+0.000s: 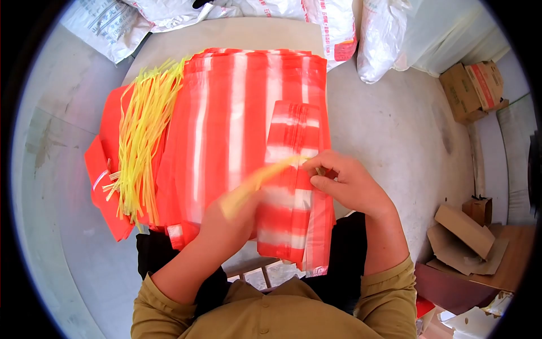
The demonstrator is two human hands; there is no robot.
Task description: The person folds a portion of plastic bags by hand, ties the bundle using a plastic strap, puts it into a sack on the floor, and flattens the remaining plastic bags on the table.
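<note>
Glossy red-and-white striped plastic sheets (220,124), thin and creased

Both forearms bent inward, left hand (232,219) blurred, right fingers (323,174) curled

A packing workshop, by the look of the stuffed white sacks (332,28), cardboard boxes (463,90) and bare grey floor (389,118).

"What surface holds things here?"
"A pale beige tabletop (243,33), its bare far end showing at top centre."
"What lies directly on it?"
"A broad stack of red-and-white striped plastic sheets (220,118), mid-frame. Folded plain red sheets (111,116) jut out at centre left; their contact with the tabletop is hidden."
</note>
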